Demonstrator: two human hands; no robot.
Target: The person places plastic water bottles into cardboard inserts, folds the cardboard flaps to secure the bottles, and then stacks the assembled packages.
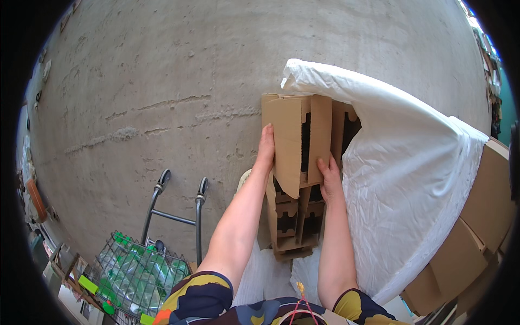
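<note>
A tall brown cardboard box (287,141) stands between my two hands, with a dark gap along its right side. My left hand (265,146) is pressed flat along its left side, thumb near the front edge. On the right, my right hand (330,179) grips the lower part of a cardboard panel, fingers partly hidden behind it. Below it are more cardboard boxes (286,225) with notched openings and dark insides. A white cloth (406,179) drapes over the boxes at the right, its upper corner reaching above the held box.
At the lower left a wire basket (138,276) holds several clear plastic bottles (142,273) with green caps. Beside it is a dark metal frame (173,216) with two small wheels. A rough grey concrete surface (162,70) lies beyond. Large cardboard pieces (460,254) lean at the right.
</note>
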